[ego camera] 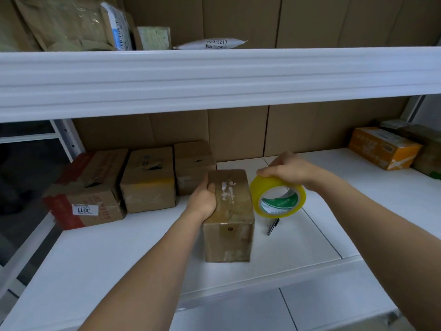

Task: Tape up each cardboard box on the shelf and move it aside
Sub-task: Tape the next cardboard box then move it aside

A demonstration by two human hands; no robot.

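On the lower shelf (pixel 334 182), mid-front: small cardboard box (pixel 229 211) stands lengthwise | left hand (pixel 206 199) grips its left top edge; right hand (pixel 290 170) clasps the yellow tape roll (pixel 278 195) just beside it | handling — likely light, stiff-walled, best held by the edges | unclear — tape's free end, box's far face and contents; pen (pixel 272 226) partly under roll

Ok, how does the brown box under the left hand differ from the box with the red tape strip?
The plain brown cardboard box stands mid-shelf, gripped by the left hand; the red-taped cardboard box sits far left, untouched, wider, bearing a numbered sticker. Both are brown cardboard.
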